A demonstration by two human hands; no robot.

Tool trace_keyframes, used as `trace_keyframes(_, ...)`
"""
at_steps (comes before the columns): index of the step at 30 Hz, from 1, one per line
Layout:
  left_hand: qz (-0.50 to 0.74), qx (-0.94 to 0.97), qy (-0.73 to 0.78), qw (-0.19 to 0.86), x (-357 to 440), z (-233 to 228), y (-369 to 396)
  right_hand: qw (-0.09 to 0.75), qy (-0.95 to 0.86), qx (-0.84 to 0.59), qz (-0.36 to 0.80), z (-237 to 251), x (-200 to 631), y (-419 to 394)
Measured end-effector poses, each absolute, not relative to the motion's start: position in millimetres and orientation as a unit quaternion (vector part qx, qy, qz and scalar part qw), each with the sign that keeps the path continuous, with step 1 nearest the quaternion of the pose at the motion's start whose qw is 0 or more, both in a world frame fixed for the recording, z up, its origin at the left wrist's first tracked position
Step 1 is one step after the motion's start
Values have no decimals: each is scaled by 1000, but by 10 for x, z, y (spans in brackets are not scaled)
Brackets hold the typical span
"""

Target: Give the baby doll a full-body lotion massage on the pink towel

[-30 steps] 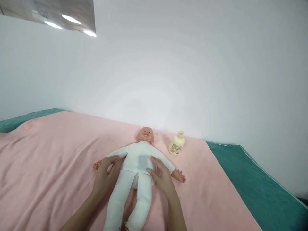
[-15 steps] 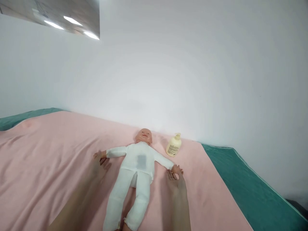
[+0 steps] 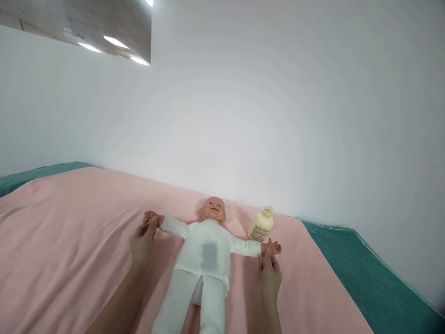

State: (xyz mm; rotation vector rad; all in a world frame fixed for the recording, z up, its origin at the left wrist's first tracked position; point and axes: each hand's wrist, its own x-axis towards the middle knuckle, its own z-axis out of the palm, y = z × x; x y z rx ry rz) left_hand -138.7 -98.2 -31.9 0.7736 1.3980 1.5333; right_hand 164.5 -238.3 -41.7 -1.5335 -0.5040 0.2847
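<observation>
A baby doll (image 3: 198, 250) in a white top and white trousers lies on its back, arms spread to both sides. Its chest carries a grey square patch. My left hand (image 3: 143, 243) is closed round the doll's hand on the left, thumb on top. On the other side, my right hand (image 3: 270, 273) pinches the doll's wrist, its fingers partly under it. A pale yellow pump bottle (image 3: 261, 225) with printed text stands just behind the doll's arm on the right, touched by neither hand.
Under the doll spreads a creased pink sheet (image 3: 86, 222), with a green cover (image 3: 365, 269) showing at both sides. A white wall (image 3: 243, 116) rises directly behind the doll's head. A mirror-like panel (image 3: 104, 23) reflecting lights hangs at upper left.
My hands have gone from loosely open by the doll's hands to closed on them. The doll's arms are raised slightly toward its head. The view has shifted a little.
</observation>
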Motion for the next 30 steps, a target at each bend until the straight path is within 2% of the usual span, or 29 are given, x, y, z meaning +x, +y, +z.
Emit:
trace_keyframes(2, 645, 350, 509, 450, -1345, -254, -1011, 719, -194, -657, 121, -304, 1516, -2371)
trace_keyframes(5, 625, 498, 406, 444, -1265, -226, -1098, 734, -283, -606, 115, -140, 1287, -2363)
trace_keyframes(8, 542, 697, 286, 372, -1182, -249, -1219, 675, -431, -586, 125, -100, 1122, -2378)
trace_keyframes(11, 481, 811, 201, 265, -1114, -265, -1299, 603, -537, -577, 126, -156, 1051, -2386)
trace_keyframes(15, 437, 861, 175, 194, -1074, -267, -1316, 552, -622, -543, 114, -216, 1033, -2363)
trace_keyframes(21, 412, 879, 168, 171, -1059, -329, -1291, 494, -684, -525, 111, -175, 1039, -2360)
trace_keyframes(27, 453, 868, 130, 159, -1018, -404, -1274, 499, -717, -480, 78, -162, 1028, -2357)
trace_keyframes(30, 471, 852, 131, 186, -1042, -371, -1284, 513, -700, -491, 80, -210, 1050, -2357)
